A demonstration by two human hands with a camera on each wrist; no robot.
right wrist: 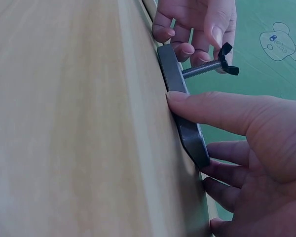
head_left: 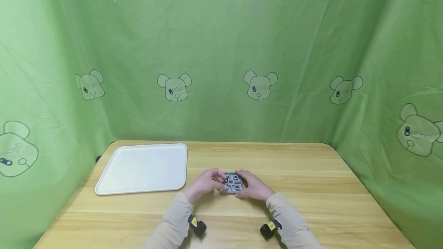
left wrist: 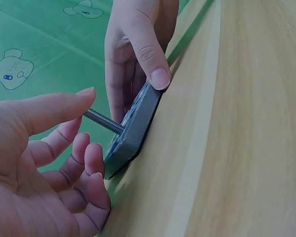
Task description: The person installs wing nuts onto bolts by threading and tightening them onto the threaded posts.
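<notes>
A square grey plate [head_left: 230, 189] with raised shapes and holes on its top lies flat on the table. A threaded bolt [left wrist: 104, 121] stands up from it near its left side. At the bolt's upper end sits a black wing nut [right wrist: 228, 60]. My left hand [head_left: 206, 182] pinches the wing nut between thumb and index finger, with the other fingers curled loosely beside the plate. With my right hand [head_left: 255, 186] I grip the plate's right side, thumb on the near edge and fingers at the far edge. The fingertips partly hide the wing nut in the head view.
A white rectangular tray [head_left: 143, 170] lies on the left part of the wooden table [head_left: 311, 172]. Green curtains [head_left: 221, 118] with bear-head prints hang behind the table and at both sides. Black wrist cameras [head_left: 199, 229] hang beneath both forearms.
</notes>
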